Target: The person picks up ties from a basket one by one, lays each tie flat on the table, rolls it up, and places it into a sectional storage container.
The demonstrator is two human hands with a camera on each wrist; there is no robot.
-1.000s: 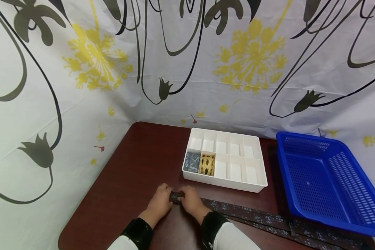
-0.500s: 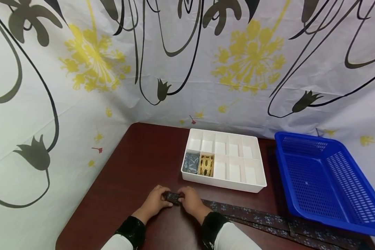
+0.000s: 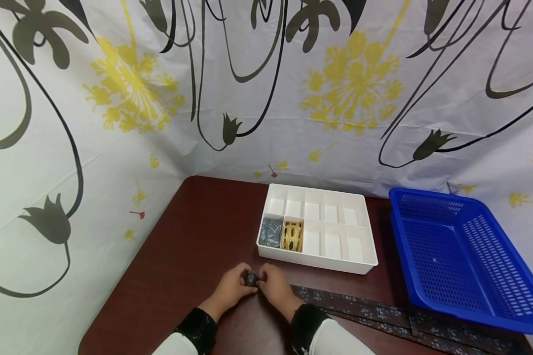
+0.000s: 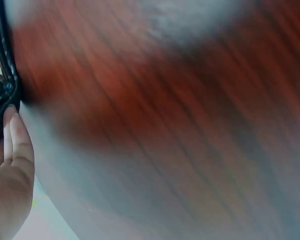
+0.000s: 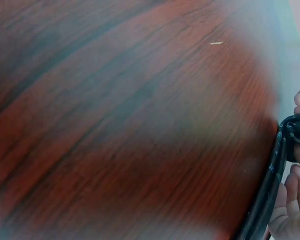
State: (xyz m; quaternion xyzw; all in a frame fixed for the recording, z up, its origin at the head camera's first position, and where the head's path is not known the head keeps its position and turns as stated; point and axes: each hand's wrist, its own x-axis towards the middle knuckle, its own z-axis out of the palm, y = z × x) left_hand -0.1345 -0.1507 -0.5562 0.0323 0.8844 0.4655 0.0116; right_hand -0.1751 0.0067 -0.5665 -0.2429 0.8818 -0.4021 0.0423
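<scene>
Lower centre of the head view: left hand (image 3: 234, 287) and right hand (image 3: 273, 286) both pinch the rolled end of a dark patterned tie (image 3: 250, 278) on the table (image 3: 191, 246) (its tail trails toward lower right). The white divided box (image 3: 364, 256) sits just behind, the blue basket (image 3: 453, 256) at right.

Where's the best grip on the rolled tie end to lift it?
Probably pinch the roll across its two open sides, coming from above, as the left hand and right hand already flank it. It lies low on the table, and its tail trails right, so that side is blocked.
</scene>
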